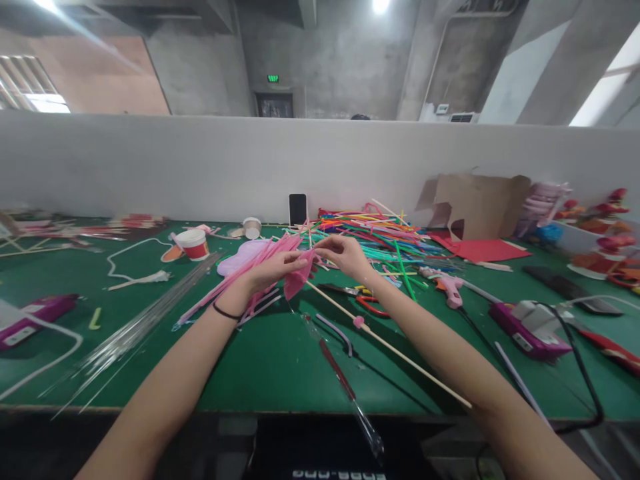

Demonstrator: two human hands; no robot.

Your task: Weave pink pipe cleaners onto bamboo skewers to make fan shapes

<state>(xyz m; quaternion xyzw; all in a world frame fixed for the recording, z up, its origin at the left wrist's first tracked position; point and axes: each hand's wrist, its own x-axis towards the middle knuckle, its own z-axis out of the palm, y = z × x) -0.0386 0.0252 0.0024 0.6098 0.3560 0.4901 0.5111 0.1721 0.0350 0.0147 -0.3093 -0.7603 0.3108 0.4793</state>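
A thin pink sheet (296, 283), perhaps film or paper, is pinched between my two hands at mid-table. My left hand (277, 268) has its fingers closed on the left side of it. From the right, my right hand (345, 255) grips its upper edge between thumb and fingertips. Out of the pink piece runs a long wooden stick (400, 351), slanting down toward my right forearm, with a small pink lump (358, 322) partway along. Under my left hand lies a bundle of pink pipe cleaners (233, 277). Red-handled scissors (371, 305) rest below my right hand.
Colourful pipe cleaners (373, 233) are heaped behind my hands, beside an upright phone (298, 209). A pink glue gun (453, 291) and purple power strip (531, 333) lie right. Thin wires (143, 330), a paper cup (194, 245) and another power strip (43, 319) lie left.
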